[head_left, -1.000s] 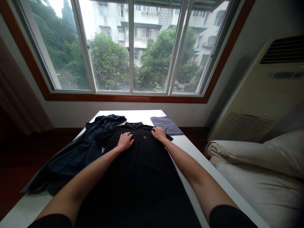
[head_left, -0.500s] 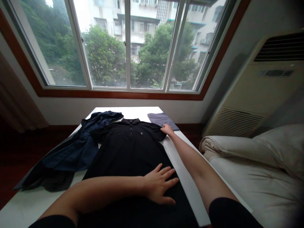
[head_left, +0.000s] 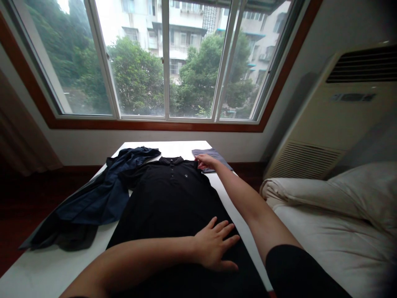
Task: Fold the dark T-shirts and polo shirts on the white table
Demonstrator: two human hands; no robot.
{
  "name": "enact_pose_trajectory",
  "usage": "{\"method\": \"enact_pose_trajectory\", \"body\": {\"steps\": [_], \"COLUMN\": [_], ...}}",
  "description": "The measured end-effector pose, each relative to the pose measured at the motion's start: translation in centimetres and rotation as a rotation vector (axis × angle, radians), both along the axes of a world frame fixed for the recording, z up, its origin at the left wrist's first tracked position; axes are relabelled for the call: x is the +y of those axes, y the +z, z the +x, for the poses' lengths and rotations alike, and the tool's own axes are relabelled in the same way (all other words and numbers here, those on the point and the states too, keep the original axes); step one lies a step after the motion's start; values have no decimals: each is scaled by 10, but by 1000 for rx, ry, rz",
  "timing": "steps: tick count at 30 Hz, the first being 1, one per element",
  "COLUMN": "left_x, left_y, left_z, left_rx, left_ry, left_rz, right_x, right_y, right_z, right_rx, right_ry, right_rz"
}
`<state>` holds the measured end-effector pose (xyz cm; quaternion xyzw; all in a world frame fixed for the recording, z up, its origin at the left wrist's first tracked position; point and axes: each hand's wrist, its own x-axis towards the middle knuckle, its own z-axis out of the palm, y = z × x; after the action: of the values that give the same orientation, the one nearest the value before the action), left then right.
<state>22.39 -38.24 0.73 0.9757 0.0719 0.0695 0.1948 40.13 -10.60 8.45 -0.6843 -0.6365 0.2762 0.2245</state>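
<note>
A black polo shirt (head_left: 173, 198) lies spread front side up, its collar toward the window. My left hand (head_left: 216, 245) rests flat on the lower part of the shirt, fingers spread. At the shirt's right shoulder edge, my right hand (head_left: 205, 162) is closed on the sleeve, which is partly hidden by the fingers. Just behind that hand lies a folded grey cloth (head_left: 218, 159). The shirt's left sleeve overlaps a heap of dark blue clothes (head_left: 105, 194).
Everything lies on a white table (head_left: 182, 148) below a wide window (head_left: 166, 74). Right of the table is a couch or bed with a pale cover (head_left: 325, 223). An air-conditioner unit (head_left: 350, 111) stands against the wall. A curtain (head_left: 25, 124) hangs at left.
My right hand has moved left, bringing the shirt's right sleeve inward toward the collar. My left hand stays flat on the shirt, slightly further right and lower in view.
</note>
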Motion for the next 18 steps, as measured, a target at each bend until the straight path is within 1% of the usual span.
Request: {"method": "enact_pose_trajectory", "body": {"steps": [2, 4, 8, 10, 12, 14, 18], "left_x": [-2, -4, -7, -10, -14, -19, -30], "left_y": [1, 4, 11, 15, 17, 19, 16], "left_z": [-4, -9, -26, -38, -50, -59, -65], "left_rx": [4, 0, 19, 39, 50, 56, 63], "left_ry": [-16, -39, -92, -104, -102, -95, -80], "left_rz": [1, 2, 20, 26, 21, 14, 15], "right_x": [0, -4, -27, -36, -39, -36, -24], "right_y": [-9, -25, -73, -97, -114, -122, -127], "right_z": [-14, -27, -46, -51, -51, -50, -47], "right_rx": [-33, -103, -241, -369, -482, -518, -516], "right_ry": [28, 22, 60, 102, 130, 137, 139], "right_rz": [-11, 18, 69, 96, 104, 84, 69]}}
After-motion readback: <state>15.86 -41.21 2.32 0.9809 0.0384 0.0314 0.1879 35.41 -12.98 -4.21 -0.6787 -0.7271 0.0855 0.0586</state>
